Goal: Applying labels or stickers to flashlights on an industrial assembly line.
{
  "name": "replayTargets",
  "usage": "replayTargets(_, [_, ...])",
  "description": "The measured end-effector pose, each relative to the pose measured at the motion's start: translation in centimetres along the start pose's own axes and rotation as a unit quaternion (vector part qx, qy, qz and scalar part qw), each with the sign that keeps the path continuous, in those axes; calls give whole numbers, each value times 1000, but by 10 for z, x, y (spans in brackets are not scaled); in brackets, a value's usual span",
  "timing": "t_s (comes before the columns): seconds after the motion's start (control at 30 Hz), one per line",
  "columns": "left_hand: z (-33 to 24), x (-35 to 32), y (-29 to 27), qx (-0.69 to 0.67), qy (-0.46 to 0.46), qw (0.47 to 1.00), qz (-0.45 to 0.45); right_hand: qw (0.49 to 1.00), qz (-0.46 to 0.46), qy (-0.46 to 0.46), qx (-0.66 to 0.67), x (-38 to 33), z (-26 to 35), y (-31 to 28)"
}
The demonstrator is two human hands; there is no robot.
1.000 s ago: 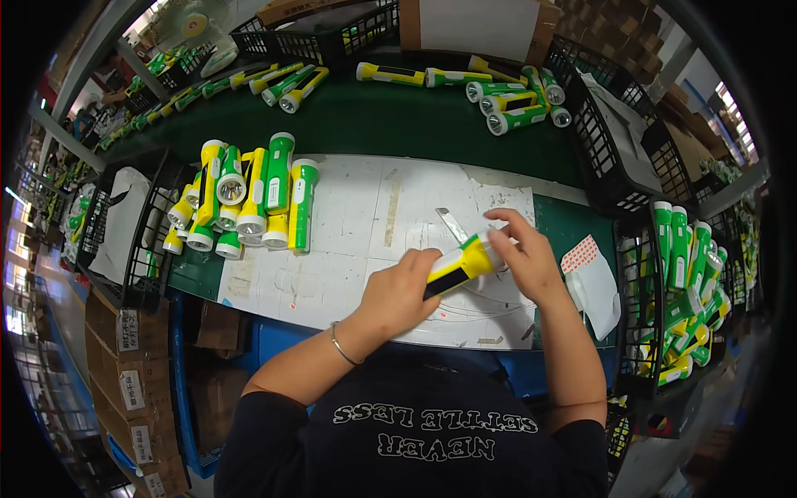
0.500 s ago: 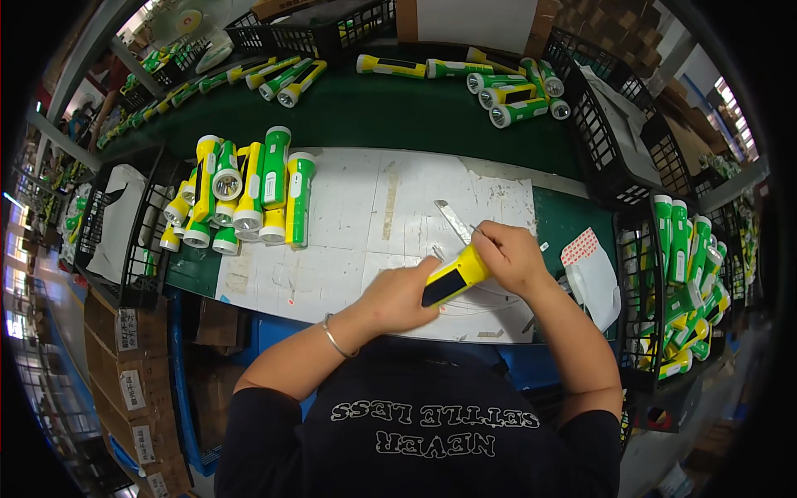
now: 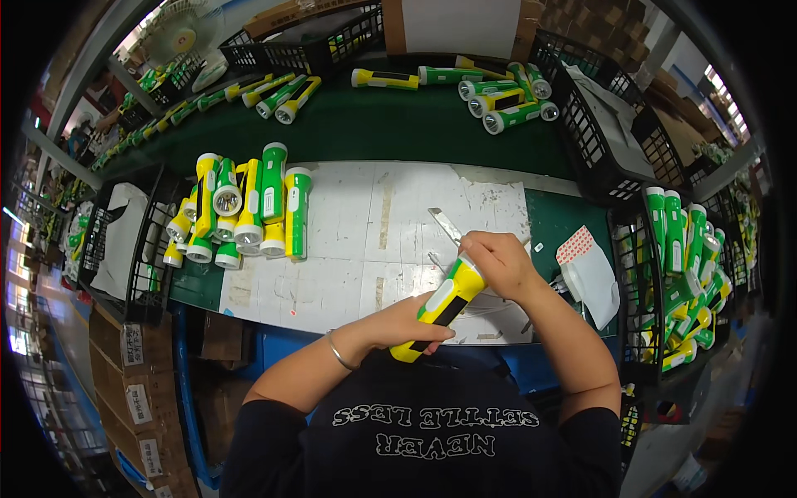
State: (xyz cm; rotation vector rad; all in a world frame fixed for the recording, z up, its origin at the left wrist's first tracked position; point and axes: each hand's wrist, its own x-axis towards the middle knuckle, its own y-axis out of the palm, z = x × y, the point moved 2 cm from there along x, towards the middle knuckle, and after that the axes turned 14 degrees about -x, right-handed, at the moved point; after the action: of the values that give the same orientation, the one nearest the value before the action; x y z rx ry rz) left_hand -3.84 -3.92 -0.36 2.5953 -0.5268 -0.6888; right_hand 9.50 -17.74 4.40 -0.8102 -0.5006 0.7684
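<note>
I'm looking down at my two hands working over the white paper-covered bench top. My left hand is wrapping around the lower body of a yellow-and-green flashlight, fingers curled closed on the tail end, close to my chest. My right hand is closing over the head end of the same flashlight, fingers bunched tight around it; I can't tell exactly what the fingertips are doing beneath the knuckles. The flashlight is lying slanted between the two hands, just above the near edge of the bench. A small metal blade is lying on the paper just beyond my right hand.

I'm judging the flashlight to be a light, rigid plastic shell, smooth and a little slippery, so gripping the barrel around its middle and the wider head seems the surest hold; the lens end is probably the fragile part.

A row of finished flashlights is sitting to my left, more are filling the black crate on my right, and a white bag is resting beside it
</note>
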Motion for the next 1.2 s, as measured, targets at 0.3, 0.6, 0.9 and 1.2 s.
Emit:
replayTargets(0.3, [14, 20, -16, -361, 74, 926, 82, 970, -141, 47, 191, -11, -3, 0])
replayTargets(0.6, [-3, 34, -25, -383, 72, 914, -111, 950, -49, 91, 294, -72, -17, 54])
replayTargets(0.9, [-20, 41, -9, -354, 141, 915, -133, 938, 86, 126, 312, -79, 15, 78])
replayTargets(1.2, [-22, 46, 1, -344, 183, 920, -50, 965, -10, 117, 235, -85, 16, 56])
